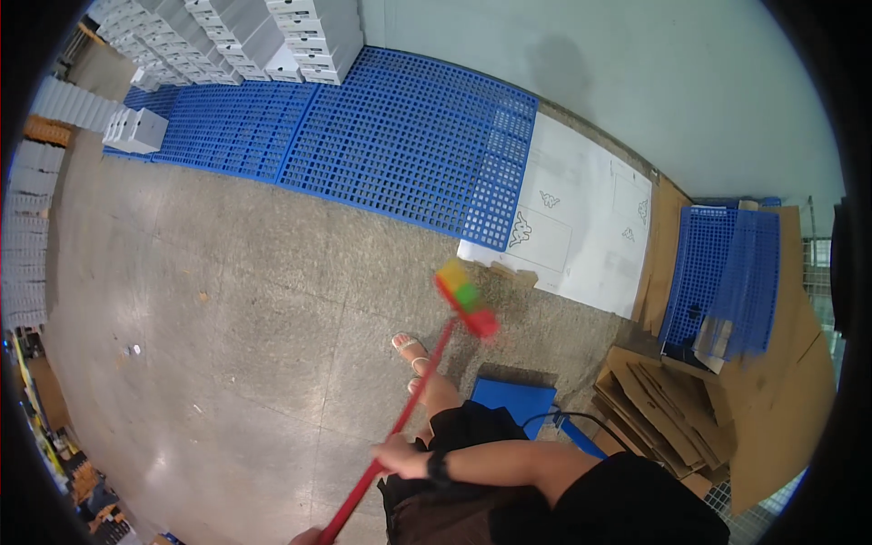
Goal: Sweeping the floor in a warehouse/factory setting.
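Observation:
A broom with a red handle (410, 405) slants across my front. Its head (465, 298), banded yellow, green and red, is smeared by motion and is over the concrete floor ahead of my sandalled foot. My right hand (400, 456), a dark band on its wrist, is closed round the middle of the handle. Lower down, at the bottom edge, my left hand (307, 537) grips the same handle near its end; only a small part of it shows. A flat blue panel (513, 405) lies on the floor to the right of my legs.
Blue slatted plastic pallets (391, 136) line the wall, with stacked white boxes (313, 41) at the far left. A white printed sheet (581, 213) lies beside them. Flattened cardboard (668, 409) and upright blue grates (722, 277) stand at right. Small scraps (137, 350) dot the floor.

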